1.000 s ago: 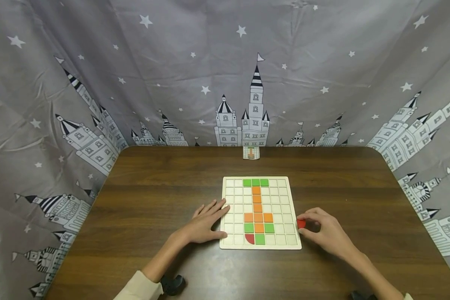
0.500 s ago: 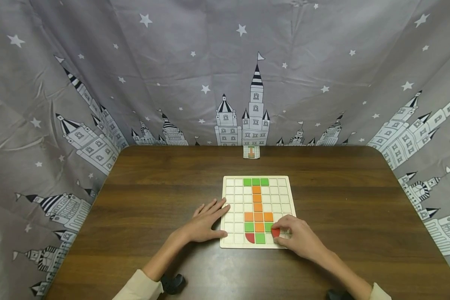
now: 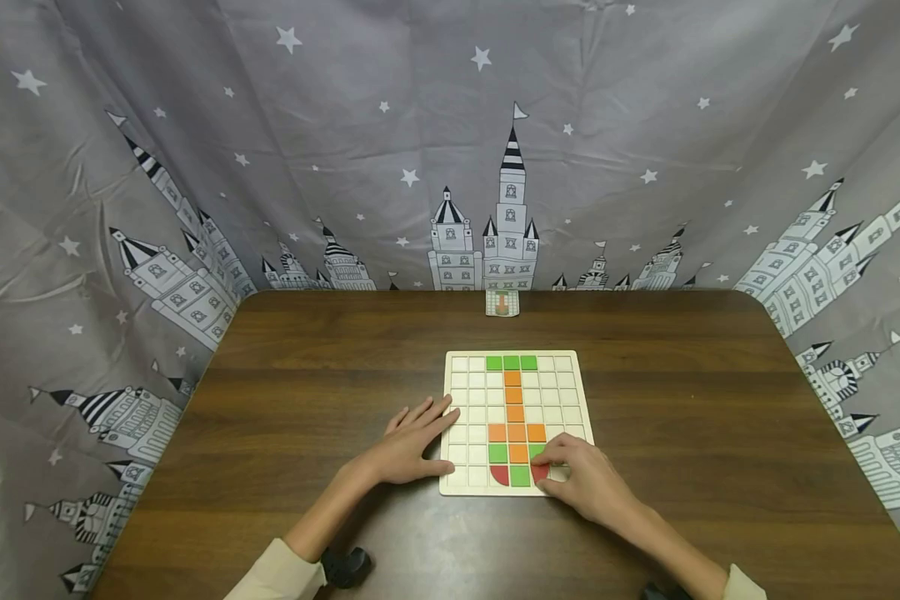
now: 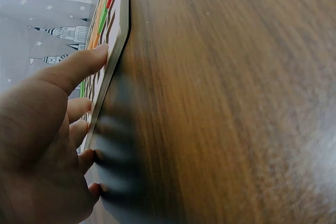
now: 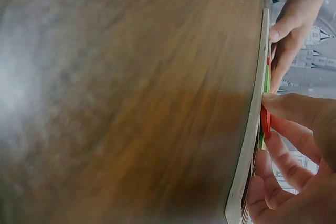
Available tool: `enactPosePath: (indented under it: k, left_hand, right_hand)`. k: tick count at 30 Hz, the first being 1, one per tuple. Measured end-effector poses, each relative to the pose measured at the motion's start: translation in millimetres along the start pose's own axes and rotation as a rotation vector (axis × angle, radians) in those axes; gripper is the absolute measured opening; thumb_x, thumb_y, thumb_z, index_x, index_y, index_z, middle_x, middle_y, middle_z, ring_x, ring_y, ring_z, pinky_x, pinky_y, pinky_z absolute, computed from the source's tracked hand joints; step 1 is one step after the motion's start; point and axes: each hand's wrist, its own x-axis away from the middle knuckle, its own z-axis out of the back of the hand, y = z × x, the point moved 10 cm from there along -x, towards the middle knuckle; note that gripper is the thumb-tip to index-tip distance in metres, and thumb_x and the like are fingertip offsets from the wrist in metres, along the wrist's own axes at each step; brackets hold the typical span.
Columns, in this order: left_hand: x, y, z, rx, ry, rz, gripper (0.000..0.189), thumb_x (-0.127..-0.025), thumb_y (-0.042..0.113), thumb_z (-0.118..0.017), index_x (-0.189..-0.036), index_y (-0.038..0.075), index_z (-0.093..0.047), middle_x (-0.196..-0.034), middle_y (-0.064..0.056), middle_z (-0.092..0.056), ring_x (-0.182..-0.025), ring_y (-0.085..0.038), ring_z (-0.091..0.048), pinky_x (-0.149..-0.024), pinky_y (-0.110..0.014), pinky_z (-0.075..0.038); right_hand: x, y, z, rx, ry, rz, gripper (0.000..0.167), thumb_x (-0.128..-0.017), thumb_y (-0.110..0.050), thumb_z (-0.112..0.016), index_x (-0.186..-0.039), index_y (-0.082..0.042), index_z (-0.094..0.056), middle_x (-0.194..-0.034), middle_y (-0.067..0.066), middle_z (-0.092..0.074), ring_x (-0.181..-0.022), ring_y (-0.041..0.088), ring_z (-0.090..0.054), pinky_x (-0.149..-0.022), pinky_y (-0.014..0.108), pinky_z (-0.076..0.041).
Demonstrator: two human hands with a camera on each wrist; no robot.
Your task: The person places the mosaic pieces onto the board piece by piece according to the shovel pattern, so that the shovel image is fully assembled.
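Note:
A cream grid board (image 3: 465,487) lies on the wooden table with coloured tiles in its cells. Green squares fill part of the top row, an orange column (image 3: 514,413) runs down the middle, and a red quarter-round tile (image 3: 499,475) sits in the bottom row. My right hand (image 3: 588,483) pinches a second red tile (image 3: 539,473) between thumb and fingers at the bottom row, right of a green square (image 3: 520,476). In the right wrist view this red tile (image 5: 266,123) stands slightly tilted at the board. My left hand (image 3: 408,446) rests with spread, straight fingers on the board's left edge.
A small pattern card (image 3: 502,303) stands at the table's back edge, in front of a grey curtain (image 3: 330,125) printed with castles and stars. Dark wrist mounts (image 3: 347,568) sit by both forearms.
My right hand has carried the red tile leftward from beside the board's right edge to the bottom row, next to the green square. The left hand has stayed in place.

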Motion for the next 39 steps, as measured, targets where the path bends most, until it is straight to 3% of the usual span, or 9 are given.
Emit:
enactPosePath:
  k: [8, 15, 17, 32, 39]
  left_hand:
    - [-0.7, 1.1, 0.2, 0.001, -0.001, 0.000, 0.079, -0.094, 0.039, -0.069, -0.158, 0.011, -0.032, -0.165, -0.009, -0.017, -0.151, -0.035, -0.010, -0.113, -0.063, -0.007]
    - [0.0, -0.2, 0.1, -0.002, 0.002, 0.006, 0.079, -0.093, 0.039, -0.069, -0.157, 0.010, -0.032, -0.165, -0.010, -0.019, -0.150, -0.036, -0.011, -0.113, -0.064, -0.007]
    - [-0.2, -0.7, -0.2, -0.003, 0.001, 0.009, 0.079, -0.093, 0.039, -0.069, -0.158, 0.011, -0.032, -0.165, -0.010, -0.019, -0.150, -0.036, -0.011, -0.113, -0.064, -0.007]
    - [-0.2, 0.3, 0.4, -0.001, -0.008, 0.012, 0.079, -0.094, 0.039, -0.068, -0.158, 0.012, -0.031, -0.165, -0.009, -0.017, -0.151, -0.035, -0.009, -0.114, -0.063, -0.006]
    - [-0.9, 0.3, -0.1, -0.002, -0.012, 0.008, 0.080, -0.094, 0.040, -0.068, -0.158, 0.012, -0.031, -0.165, -0.009, -0.017, -0.151, -0.035, -0.009, -0.113, -0.063, -0.006]
  right_hand:
    - [2.2, -7, 0, 0.026, 0.000, 0.081, 0.019, -0.078, -0.006, -0.083, -0.097, -0.011, -0.081, -0.092, -0.013, -0.064, -0.084, 0.007, -0.058, -0.071, 0.029, -0.050]
    - [6.6, -25, 1, 0.226, 0.013, 0.315, 0.018, -0.083, -0.016, -0.083, -0.100, -0.010, -0.081, -0.093, -0.008, -0.066, -0.082, 0.011, -0.055, -0.070, 0.027, -0.048]
    - [7.5, -27, 1, 0.251, 0.005, 0.350, 0.018, -0.084, -0.017, -0.082, -0.101, -0.010, -0.081, -0.094, -0.008, -0.066, -0.083, 0.012, -0.056, -0.072, 0.029, -0.048]
    - [8.8, -35, -2, 0.358, -0.024, 0.453, 0.015, -0.083, -0.018, -0.082, -0.096, -0.011, -0.078, -0.094, -0.005, -0.067, -0.088, 0.014, -0.059, -0.076, 0.033, -0.049]
    - [8.4, -33, -1, 0.378, -0.024, 0.450, 0.016, -0.082, -0.015, -0.082, -0.097, -0.011, -0.080, -0.092, -0.006, -0.066, -0.089, 0.015, -0.059, -0.075, 0.034, -0.048]
